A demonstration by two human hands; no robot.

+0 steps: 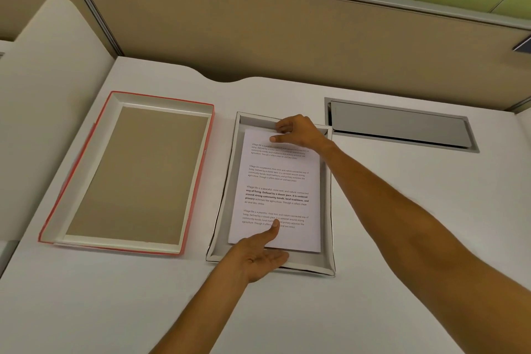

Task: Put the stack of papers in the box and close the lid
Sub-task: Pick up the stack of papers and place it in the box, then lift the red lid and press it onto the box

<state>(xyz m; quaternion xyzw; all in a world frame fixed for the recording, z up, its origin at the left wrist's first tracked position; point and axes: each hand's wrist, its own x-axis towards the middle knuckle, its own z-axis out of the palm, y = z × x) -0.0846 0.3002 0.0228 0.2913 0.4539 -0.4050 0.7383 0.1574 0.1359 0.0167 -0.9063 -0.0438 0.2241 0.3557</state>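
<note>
Left hand [260, 259] and right hand [298, 131] pinch the printed stack of papers [280, 181] lying inside the white box [227, 195].

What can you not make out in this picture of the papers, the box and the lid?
Head view:
- Stack thickness: only the top sheet of the papers shows.
- Left hand fingers: tucked under the papers' near edge.
- Box floor: mostly covered by paper.
- Lid top face: it lies upside down.
- Small print: too fine to read fully.
- Right hand: covers the far edge.
</note>
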